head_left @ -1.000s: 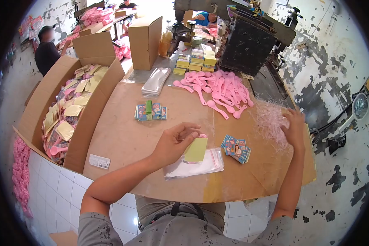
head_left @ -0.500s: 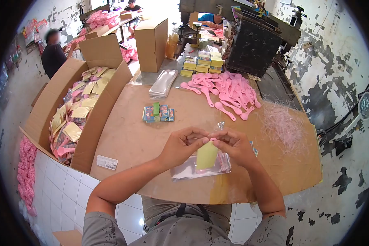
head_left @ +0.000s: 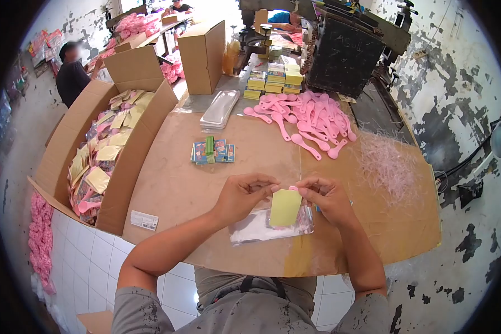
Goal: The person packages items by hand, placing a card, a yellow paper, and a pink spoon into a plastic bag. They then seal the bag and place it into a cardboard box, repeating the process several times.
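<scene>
A pale yellow card (head_left: 285,209) hangs between my two hands over the table. My left hand (head_left: 244,196) pinches its upper left corner between thumb and fingers. At the upper right corner, my right hand (head_left: 324,199) has its fingertips closed on the card and on the pink end of a spoon (head_left: 293,188), most of which is hidden behind the card. Just below lies a stack of clear plastic bags (head_left: 250,230). Part of a blue printed card shows beside my right hand.
Pink spoons (head_left: 312,119) are heaped at the back, with shredded pink strips (head_left: 389,170) to their right. Banded blue cards (head_left: 221,152), clear bags (head_left: 220,109) and stacked yellow cards (head_left: 275,78) lie beyond. An open carton (head_left: 133,161) of filled packets stands left; a person (head_left: 72,75) is behind it.
The hands have spread slightly apart at the top of the yellow card. The card has turned to face the camera more and shifted a little right and up.
</scene>
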### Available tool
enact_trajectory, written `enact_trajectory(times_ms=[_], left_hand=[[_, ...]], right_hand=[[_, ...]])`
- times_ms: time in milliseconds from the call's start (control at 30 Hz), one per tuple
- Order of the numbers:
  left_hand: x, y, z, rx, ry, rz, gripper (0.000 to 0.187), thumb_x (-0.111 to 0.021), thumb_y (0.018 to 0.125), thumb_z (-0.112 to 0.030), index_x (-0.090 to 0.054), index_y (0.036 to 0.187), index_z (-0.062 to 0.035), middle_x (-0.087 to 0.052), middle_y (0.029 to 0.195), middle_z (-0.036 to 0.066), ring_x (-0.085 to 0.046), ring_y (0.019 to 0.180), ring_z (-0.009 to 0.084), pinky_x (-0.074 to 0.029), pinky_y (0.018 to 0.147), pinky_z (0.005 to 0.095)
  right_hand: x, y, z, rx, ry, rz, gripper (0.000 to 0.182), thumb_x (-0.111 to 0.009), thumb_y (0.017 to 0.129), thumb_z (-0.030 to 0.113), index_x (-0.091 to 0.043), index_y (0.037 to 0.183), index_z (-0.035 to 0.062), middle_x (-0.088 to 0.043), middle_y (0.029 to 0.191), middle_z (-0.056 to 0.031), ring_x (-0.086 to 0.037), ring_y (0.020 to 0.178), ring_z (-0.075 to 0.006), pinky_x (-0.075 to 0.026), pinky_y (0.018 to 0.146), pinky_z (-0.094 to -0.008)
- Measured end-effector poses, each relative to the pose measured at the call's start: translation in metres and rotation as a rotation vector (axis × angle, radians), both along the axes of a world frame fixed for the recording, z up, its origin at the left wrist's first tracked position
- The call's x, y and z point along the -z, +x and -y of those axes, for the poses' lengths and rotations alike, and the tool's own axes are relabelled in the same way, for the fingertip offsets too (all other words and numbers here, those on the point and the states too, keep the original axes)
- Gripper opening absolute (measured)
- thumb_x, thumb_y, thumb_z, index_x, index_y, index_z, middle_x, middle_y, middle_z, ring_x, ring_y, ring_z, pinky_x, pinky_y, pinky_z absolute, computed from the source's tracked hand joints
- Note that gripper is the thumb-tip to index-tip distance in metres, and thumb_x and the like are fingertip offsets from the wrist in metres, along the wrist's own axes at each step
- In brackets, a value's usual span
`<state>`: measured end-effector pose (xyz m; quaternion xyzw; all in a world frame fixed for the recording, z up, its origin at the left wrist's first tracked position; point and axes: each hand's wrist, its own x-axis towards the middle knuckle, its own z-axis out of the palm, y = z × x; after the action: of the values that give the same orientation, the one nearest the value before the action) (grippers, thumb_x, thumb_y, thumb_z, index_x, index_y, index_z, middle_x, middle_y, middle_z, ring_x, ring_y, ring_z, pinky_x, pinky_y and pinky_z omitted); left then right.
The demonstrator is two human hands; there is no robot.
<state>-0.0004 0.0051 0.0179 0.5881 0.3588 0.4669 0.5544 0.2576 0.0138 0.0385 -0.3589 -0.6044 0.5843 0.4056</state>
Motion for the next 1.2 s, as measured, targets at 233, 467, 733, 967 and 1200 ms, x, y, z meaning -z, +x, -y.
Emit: enact_trajectory(times_ms=[233,467,733,967,1200], left_hand=[[0.005,0.0,-0.001,0.05,0.103,-0.005,0.022,-0.073,0.098,-0.006,-0.074,0.118,0.0041,-0.078,0.104,0.009,-0.073,0.093,0.0113,-0.06,0.082,0.0257],[0.007,-0.008,-0.006,0.044,0.221,-0.096,0.019,-0.073,0.097,-0.003,-0.076,0.116,0.0019,-0.079,0.102,0.009,-0.073,0.089,0.0108,-0.059,0.079,0.0257],[-0.001,-0.012,-0.008,0.077,0.26,-0.105,0.017,-0.073,0.096,-0.001,-0.077,0.112,0.0022,-0.078,0.106,0.011,-0.073,0.089,0.0118,-0.06,0.08,0.026],[0.0,-0.007,-0.006,0.06,0.096,-0.093,0.019,-0.073,0.098,-0.008,-0.076,0.114,0.0023,-0.079,0.104,0.008,-0.074,0.09,0.0107,-0.06,0.079,0.0245],[0.006,-0.006,-0.009,0.079,-0.01,-0.04,0.023,-0.072,0.099,-0.007,-0.073,0.12,0.0028,-0.078,0.104,0.008,-0.074,0.093,0.011,-0.062,0.08,0.0251]], right_hand=[[0.0,0.009,-0.001,-0.051,0.041,0.078,0.015,-0.073,0.099,0.009,-0.075,0.11,-0.001,-0.07,0.098,-0.0012,-0.066,0.085,-0.007,-0.054,0.074,-0.0244],[0.009,0.008,-0.003,-0.012,0.047,-0.02,0.013,-0.071,0.098,0.004,-0.075,0.108,-0.001,-0.067,0.1,-0.0032,-0.066,0.081,-0.009,-0.055,0.072,-0.0251],[0.002,0.012,-0.006,-0.082,0.205,-0.001,0.015,-0.069,0.097,0.002,-0.077,0.109,-0.0018,-0.066,0.106,-0.0055,-0.066,0.089,-0.0111,-0.057,0.074,-0.0252],[0.009,0.007,-0.004,-0.024,0.189,0.055,0.016,-0.068,0.096,-0.004,-0.074,0.111,-0.0041,-0.066,0.108,-0.0073,-0.069,0.09,-0.0132,-0.058,0.076,-0.0271],[0.01,0.011,-0.008,-0.057,0.145,0.096,0.018,-0.067,0.099,-0.001,-0.071,0.116,-0.0051,-0.066,0.11,-0.0058,-0.07,0.093,-0.0128,-0.058,0.08,-0.0262]])
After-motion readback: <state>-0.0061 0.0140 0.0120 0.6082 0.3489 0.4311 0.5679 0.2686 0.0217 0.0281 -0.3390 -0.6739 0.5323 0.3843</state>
